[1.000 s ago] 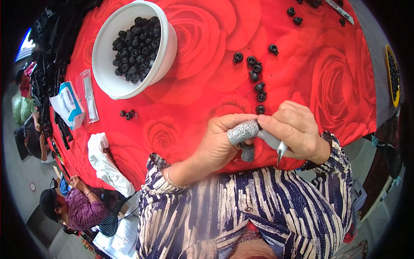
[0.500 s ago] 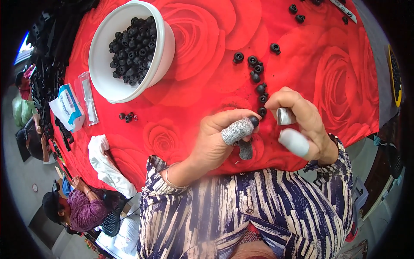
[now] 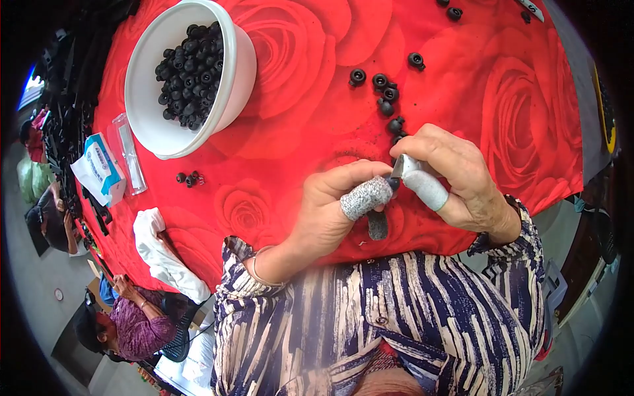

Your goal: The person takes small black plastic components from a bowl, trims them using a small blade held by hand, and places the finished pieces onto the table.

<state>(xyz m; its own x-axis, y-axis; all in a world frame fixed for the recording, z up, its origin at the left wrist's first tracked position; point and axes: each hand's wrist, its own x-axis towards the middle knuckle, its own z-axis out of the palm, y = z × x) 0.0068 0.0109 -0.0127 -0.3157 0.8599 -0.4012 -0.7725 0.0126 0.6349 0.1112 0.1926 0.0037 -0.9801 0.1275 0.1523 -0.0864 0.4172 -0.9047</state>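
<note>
Hands: left hand (image 3: pixel 330 211) pinches a black piece, right hand (image 3: pixel 456 181) grips a blade; blue-white packet (image 3: pixel 99 168) lies left.

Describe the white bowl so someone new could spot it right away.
On the red rose-print tablecloth, look to the far left corner. The white bowl sits there, tilted, full of small black parts; it is the only large round container.

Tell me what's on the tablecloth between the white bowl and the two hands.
Mostly bare red rose tablecloth in the head view between white bowl, left hand and right hand; loose black parts lie rightward.
</note>
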